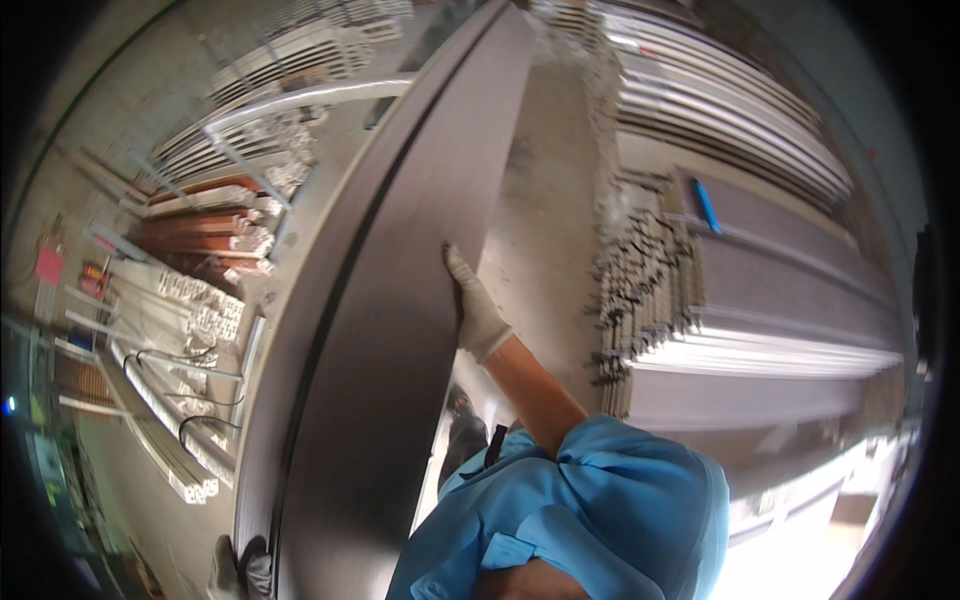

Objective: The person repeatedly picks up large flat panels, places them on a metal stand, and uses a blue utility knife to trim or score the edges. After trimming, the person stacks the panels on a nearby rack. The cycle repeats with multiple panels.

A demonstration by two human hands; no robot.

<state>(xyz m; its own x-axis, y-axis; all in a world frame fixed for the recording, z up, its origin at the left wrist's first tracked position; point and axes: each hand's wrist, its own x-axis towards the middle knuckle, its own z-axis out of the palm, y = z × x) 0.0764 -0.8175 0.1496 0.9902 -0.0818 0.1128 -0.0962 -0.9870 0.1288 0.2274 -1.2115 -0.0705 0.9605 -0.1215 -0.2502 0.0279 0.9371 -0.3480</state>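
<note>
A long dark grey-brown panel (385, 330) with a black groove along its length slants across the middle, from near my body to the far top. My right hand (478, 312), in a whitish glove with a dark thumb tip, grips its right edge. The thumb lies on the face and the other fingers are hidden behind the edge. At the lower left, gloved fingers of my left hand (240, 568) curl over the panel's left edge. The left forearm is hidden by the panel.
On the right, stacked panels (790, 255) carry a blue pen-shaped object (707, 206), with long light profiles (715, 85) beyond. Racks on the left hold reddish-brown profiles (195, 230) and white profiles (200, 300). A curved metal tube (310, 92) reaches toward the panel.
</note>
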